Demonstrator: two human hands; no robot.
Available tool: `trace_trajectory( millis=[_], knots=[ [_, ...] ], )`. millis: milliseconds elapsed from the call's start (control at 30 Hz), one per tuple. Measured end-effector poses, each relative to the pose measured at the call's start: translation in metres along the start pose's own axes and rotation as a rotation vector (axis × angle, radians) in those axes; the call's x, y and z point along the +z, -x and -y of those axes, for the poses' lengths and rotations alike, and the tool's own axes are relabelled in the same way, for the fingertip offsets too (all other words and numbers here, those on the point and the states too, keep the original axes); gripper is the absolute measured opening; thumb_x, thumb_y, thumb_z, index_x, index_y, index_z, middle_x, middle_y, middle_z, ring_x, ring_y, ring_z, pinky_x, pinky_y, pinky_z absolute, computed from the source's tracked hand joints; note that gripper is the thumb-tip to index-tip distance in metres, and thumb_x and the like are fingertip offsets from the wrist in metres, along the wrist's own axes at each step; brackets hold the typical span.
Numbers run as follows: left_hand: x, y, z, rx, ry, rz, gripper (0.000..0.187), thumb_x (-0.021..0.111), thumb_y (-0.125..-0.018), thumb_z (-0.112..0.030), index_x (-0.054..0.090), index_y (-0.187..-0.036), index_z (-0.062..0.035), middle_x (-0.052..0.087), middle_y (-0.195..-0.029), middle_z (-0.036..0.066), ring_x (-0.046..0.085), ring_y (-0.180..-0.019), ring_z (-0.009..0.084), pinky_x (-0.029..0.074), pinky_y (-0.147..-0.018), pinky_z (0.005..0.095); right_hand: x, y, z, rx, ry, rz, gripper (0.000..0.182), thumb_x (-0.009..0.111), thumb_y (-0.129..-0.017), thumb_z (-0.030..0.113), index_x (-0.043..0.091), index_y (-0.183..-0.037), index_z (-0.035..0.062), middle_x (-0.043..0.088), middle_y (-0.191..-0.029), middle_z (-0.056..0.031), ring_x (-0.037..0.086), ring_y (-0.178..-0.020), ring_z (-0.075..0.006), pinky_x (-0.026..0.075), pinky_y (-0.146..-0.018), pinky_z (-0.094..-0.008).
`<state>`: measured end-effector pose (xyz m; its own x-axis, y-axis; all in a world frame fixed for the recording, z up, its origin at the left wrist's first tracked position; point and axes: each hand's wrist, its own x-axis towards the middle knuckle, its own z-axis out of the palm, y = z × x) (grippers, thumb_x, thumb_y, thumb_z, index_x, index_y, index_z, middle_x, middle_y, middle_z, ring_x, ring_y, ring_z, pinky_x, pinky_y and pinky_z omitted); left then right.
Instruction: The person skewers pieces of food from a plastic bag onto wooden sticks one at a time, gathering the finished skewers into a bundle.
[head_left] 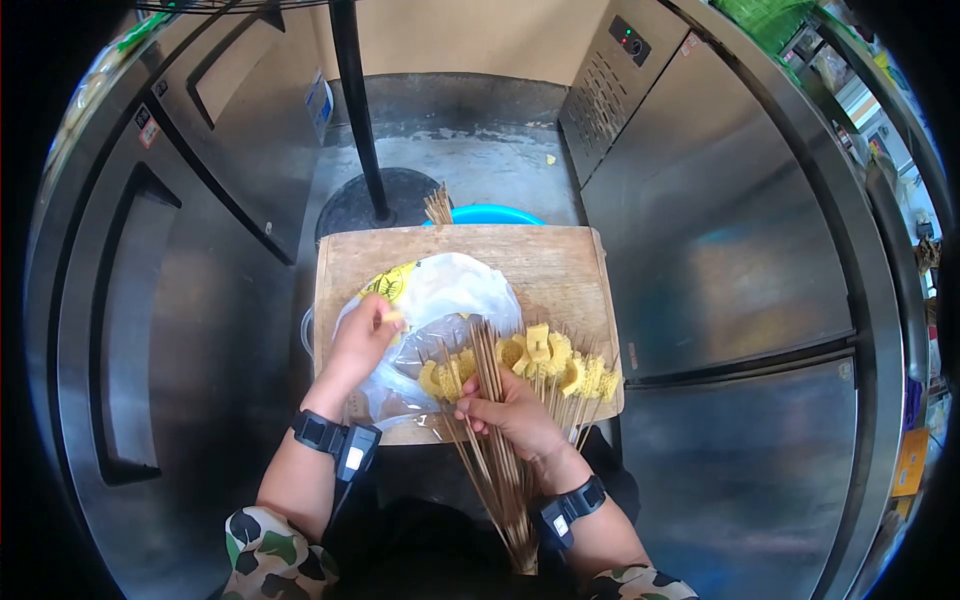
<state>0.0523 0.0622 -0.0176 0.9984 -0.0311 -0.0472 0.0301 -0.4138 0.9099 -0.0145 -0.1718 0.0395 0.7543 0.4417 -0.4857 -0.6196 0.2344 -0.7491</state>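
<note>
My left hand [362,338] is closed in a pinch on a small yellow food piece [394,318], above the left side of a white plastic bag [455,280]. My right hand [508,412] grips a thick bundle of bare bamboo skewers [503,470], whose ends fan down toward my lap. Beyond that hand, a row of skewered yellow pieces [540,350], bumpy and spongy-looking, lies along the near right part of the wooden board [560,262]. Some of these pieces are partly hidden behind the bundle and my fingers.
Steel cabinets flank me on the left [215,320] and the right [720,240]. Past the board stand a black pole [360,120] on a round base, a blue basin [495,214] and more upright skewers [438,206]. A yellow scrap [550,159] lies on the floor.
</note>
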Motion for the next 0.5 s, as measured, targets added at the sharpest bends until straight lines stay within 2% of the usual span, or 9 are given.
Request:
trace_trajectory(
  millis=[33,133,233,333,433,500],
  knots=[
    [0.003,-0.003,0.01,-0.008,0.305,-0.028,0.01,0.056,-0.087,-0.012,0.051,-0.09,-0.0049,0.059,-0.076,0.007,0.057,-0.073,0.0173,0.046,-0.066,0.0268,0.0,-0.001,-0.001,-0.003,0.012,-0.007,0.018,0.061,-0.081,0.001,0.05,-0.094,0.0057,0.062,-0.076,-0.0062,0.052,-0.058,-0.0063,0.04,-0.052,-0.0175],
    [0.004,0.005,-0.043,-0.318,0.644,-0.046,0.01,0.045,-0.095,-0.018,0.047,-0.094,-0.0083,0.05,-0.07,-0.001,0.048,-0.065,0.0071,0.04,-0.057,0.0203,0.001,-0.003,-0.002,-0.003,0.046,-0.02,0.018,0.062,-0.081,0.001,0.049,-0.093,0.0056,0.061,-0.075,-0.0058,0.052,-0.057,-0.0065,0.04,-0.051,-0.0175],
    [0.006,0.003,-0.041,-0.329,0.617,0.027,0.015,0.041,-0.096,-0.022,0.048,-0.091,-0.01,0.044,-0.067,-0.003,0.039,-0.057,0.005,0.034,-0.05,0.0202,0.003,-0.004,-0.003,0.0,0.052,-0.025,0.018,0.062,-0.081,0.001,0.049,-0.093,0.0056,0.061,-0.075,-0.0056,0.052,-0.057,-0.0065,0.04,-0.051,-0.0176],
    [0.019,0.002,-0.052,-0.284,0.599,-0.092,0.016,0.04,-0.097,-0.023,0.048,-0.092,-0.0103,0.041,-0.065,-0.004,0.033,-0.054,0.0045,0.03,-0.047,0.0198,0.004,-0.004,-0.003,-0.002,0.051,-0.027,0.018,0.062,-0.081,0.001,0.049,-0.093,0.0057,0.061,-0.075,-0.0057,0.052,-0.057,-0.0065,0.04,-0.051,-0.0174],
    [0.029,0.004,-0.053,-0.196,0.566,-0.073,0.018,0.04,-0.097,-0.024,0.048,-0.09,-0.0094,0.039,-0.065,-0.004,0.033,-0.055,0.0044,0.029,-0.047,0.0197,0.004,-0.004,-0.003,0.002,0.044,-0.025,0.017,0.062,-0.081,0.001,0.049,-0.093,0.0058,0.062,-0.075,-0.006,0.053,-0.057,-0.0066,0.041,-0.05,-0.0171],
    [0.028,0.006,-0.05,-0.192,0.636,-0.048,0.02,0.04,-0.097,-0.028,0.049,-0.092,-0.0105,0.046,-0.067,-0.003,0.038,-0.053,0.0045,0.032,-0.046,0.018,0.005,-0.003,-0.002,0.0,0.042,-0.026,0.017,0.062,-0.082,0.002,0.049,-0.092,0.0059,0.062,-0.076,-0.0062,0.053,-0.057,-0.0066,0.041,-0.05,-0.017]
  ],
)
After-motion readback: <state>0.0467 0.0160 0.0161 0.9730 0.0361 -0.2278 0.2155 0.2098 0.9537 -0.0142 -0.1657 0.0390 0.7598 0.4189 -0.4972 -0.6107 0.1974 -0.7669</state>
